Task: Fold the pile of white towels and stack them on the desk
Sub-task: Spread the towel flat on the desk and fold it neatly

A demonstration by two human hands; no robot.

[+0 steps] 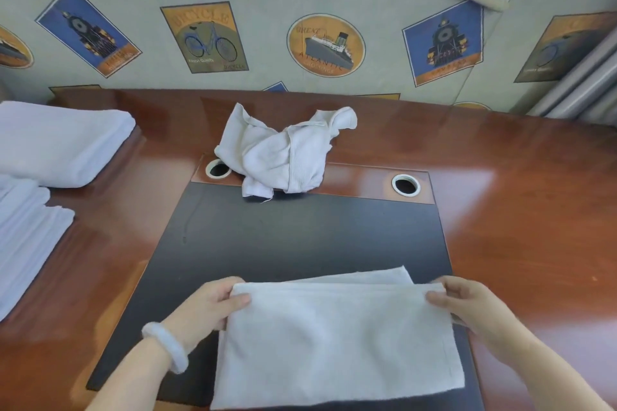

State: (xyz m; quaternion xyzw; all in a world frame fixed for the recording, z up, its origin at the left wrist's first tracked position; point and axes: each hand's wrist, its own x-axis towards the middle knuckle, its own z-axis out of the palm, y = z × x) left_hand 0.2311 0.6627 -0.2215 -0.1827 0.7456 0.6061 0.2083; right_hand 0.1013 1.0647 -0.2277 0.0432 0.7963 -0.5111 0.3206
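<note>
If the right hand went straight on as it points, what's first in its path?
Past the towel it grips, the right hand would cross black mat, then probably meet the crumpled towel; depth unclear.

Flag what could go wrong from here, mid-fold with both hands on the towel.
1. Skewed fold: the left hand and right hand pinch the towel at its far corners, but the under layer pokes out beyond the top edge on the right. Creasing now may lock that in.
2. Snag: the crumpled towel lies at the rim of a cable hole; a corner could catch there when it is pulled.
</note>
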